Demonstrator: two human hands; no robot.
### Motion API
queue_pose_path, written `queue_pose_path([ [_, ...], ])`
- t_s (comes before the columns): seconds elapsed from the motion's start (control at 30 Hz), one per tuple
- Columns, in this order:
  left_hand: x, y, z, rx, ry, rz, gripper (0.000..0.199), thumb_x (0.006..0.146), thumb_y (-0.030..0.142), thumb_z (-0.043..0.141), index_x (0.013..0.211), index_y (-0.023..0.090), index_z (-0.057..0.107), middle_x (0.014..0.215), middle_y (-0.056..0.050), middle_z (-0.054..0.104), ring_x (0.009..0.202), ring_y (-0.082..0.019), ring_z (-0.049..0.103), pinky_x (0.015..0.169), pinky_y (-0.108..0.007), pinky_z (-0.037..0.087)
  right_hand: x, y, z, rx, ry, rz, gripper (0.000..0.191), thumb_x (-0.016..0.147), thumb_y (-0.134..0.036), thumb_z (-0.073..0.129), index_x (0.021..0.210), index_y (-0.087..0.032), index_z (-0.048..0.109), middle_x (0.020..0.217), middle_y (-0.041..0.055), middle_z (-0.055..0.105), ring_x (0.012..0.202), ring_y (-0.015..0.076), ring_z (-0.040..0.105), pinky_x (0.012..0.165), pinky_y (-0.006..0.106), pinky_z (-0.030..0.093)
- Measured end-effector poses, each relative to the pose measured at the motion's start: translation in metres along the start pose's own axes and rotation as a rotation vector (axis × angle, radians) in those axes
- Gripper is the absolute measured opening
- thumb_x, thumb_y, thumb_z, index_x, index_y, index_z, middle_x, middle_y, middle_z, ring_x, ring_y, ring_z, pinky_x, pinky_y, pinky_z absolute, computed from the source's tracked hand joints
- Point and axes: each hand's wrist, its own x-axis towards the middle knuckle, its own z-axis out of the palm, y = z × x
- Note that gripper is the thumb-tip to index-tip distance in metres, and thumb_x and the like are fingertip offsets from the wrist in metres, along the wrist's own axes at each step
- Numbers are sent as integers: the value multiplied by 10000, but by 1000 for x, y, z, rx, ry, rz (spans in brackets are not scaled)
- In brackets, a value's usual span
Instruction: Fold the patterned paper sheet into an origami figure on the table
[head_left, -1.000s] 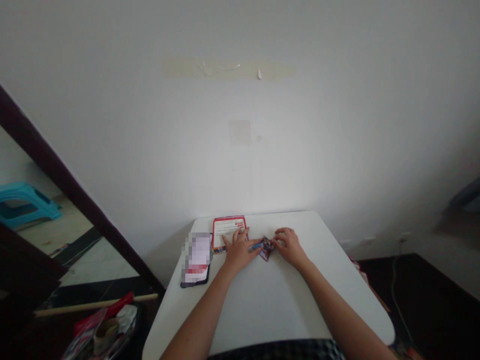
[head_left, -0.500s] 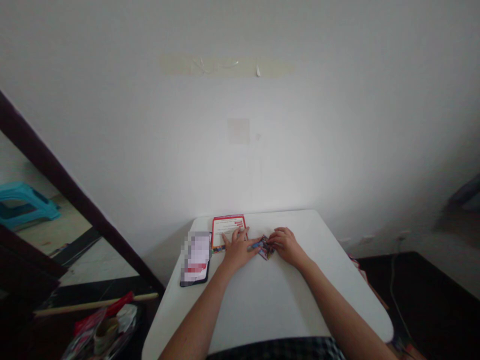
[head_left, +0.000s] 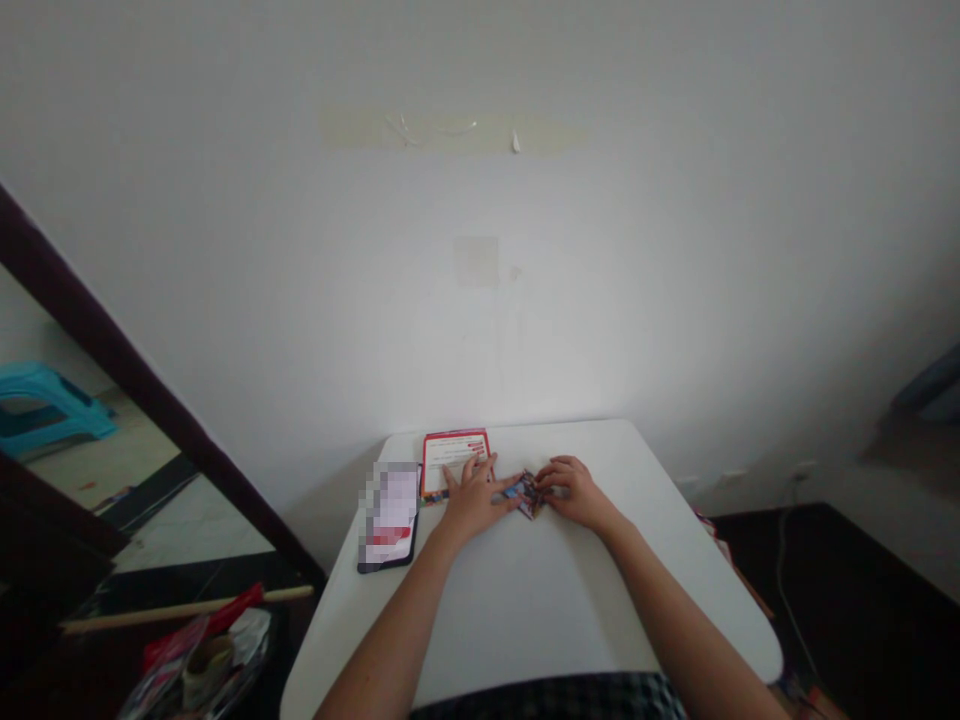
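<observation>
Left hand (head_left: 472,499) spread, clamping nothing, against colourful paper (head_left: 528,501) on table (head_left: 540,600); right hand (head_left: 574,493) curled over paper, pinch unclear. Right hand reaches further across than second ago: paper appears steadied from both sides.

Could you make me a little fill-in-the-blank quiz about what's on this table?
1. The table is coloured ____.
2. In the picture, the phone lies to the ____ of the red-bordered card.
3. The small patterned paper lies ____ the left hand and the right hand.

Missing words: white; left; between.
</observation>
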Motion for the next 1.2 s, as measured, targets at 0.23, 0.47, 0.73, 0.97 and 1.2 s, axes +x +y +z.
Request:
queue_pose_path([
  [0.23,1,0,3,6,3,0,457,840,698,431,1269,564,515,1549,13,349,1442,-373,170,1023,-790,-49,-1,-1,-4,48,-32,-16,175,774,-270,676,923,-326,746,1102,-15,698,1204,239,503,1052,433,362],
  [0.47,1,1,2,42,-13,-17,507,846,720,375,1277,513,544,1563,22,324,1439,-375,159,1046,-775,-38,-1,3,-2,86,-24,-34,160,754,-284,714,903,-328,752,1085,1,702,1188,258,517,1057,462,357],
  [0.73,1,0,2,14,-1,-8,472,851,705,388,1259,532,551,1556,28,339,1442,-371,169,1037,-779,-43,0,5,1,109,7,-37,87,804,-341,684,858,-323,751,1050,4,711,1173,247,532,1045,460,379],
  [0.97,1,1,2,3,12,-8,472,850,710,381,1250,532,557,1544,13,363,1441,-365,184,1027,-785,-55,1,6,2,113,13,-23,97,824,-365,666,834,-314,748,1042,10,716,1183,252,531,1032,458,390],
  [1.2,3,-2,3,12,-7,0,418,859,663,435,1250,558,537,1547,18,356,1434,-366,203,1017,-800,-30,2,5,5,127,47,-33,141,858,-390,632,841,-297,738,999,18,730,1116,242,564,1015,446,394],
])
